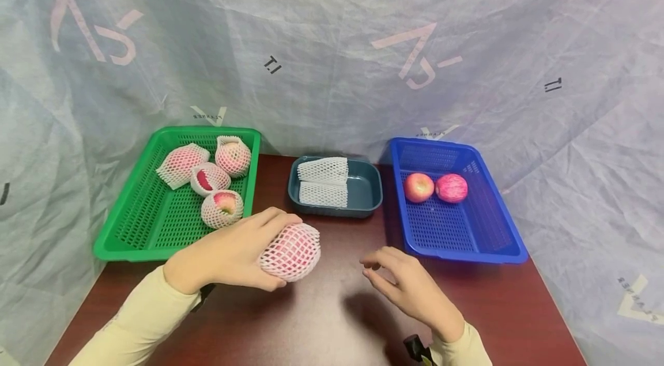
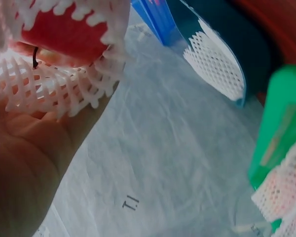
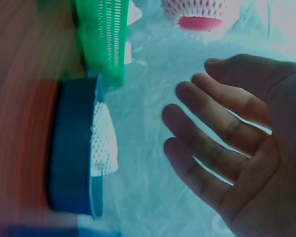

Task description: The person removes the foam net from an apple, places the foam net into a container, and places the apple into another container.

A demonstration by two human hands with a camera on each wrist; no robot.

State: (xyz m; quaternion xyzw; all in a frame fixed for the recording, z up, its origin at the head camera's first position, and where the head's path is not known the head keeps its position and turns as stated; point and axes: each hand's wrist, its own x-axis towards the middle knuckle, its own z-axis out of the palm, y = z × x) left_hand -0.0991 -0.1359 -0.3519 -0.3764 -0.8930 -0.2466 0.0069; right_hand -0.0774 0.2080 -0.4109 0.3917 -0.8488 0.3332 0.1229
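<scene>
My left hand [image 1: 236, 251] grips an apple in a white foam net [image 1: 291, 252], held over the table in front of the green basket. In the left wrist view the net [image 2: 64, 91] gapes at one end, with red skin and a dark stem showing inside. My right hand [image 1: 410, 285] hovers apart from it, in front of the blue basket, fingers loosely bent and holding nothing. The right wrist view shows this hand's fingers [image 3: 207, 153] spread, with the netted apple [image 3: 200, 15] beyond the thumb.
Several netted apples lie in the green basket [image 1: 176, 251] at left. A dark teal tray [image 1: 365, 190] at the back middle holds two flat foam nets [image 1: 323, 181]. In the blue basket [image 1: 441, 239] at right sit two bare apples [image 1: 419, 187]. A grey cloth [image 1: 332, 55] hangs behind.
</scene>
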